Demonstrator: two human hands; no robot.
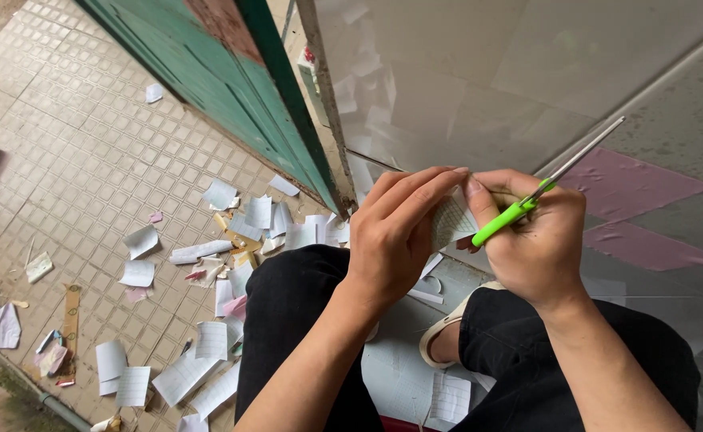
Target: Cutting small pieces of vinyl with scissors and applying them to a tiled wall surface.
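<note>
Both hands pinch: left hand (395, 232) on lined white paper (451, 220), right hand (531, 236) on green-handled scissors (527, 204).

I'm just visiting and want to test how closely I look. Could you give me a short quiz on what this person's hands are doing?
1. True or false: the right hand holds scissors with green handles.
2. What does the left hand pinch? A) a small gridded paper piece B) a pencil C) a cup
3. What lies scattered on the tiled floor to the person's left?

Key: 1 true. 2 A. 3 Cut paper scraps.
</note>
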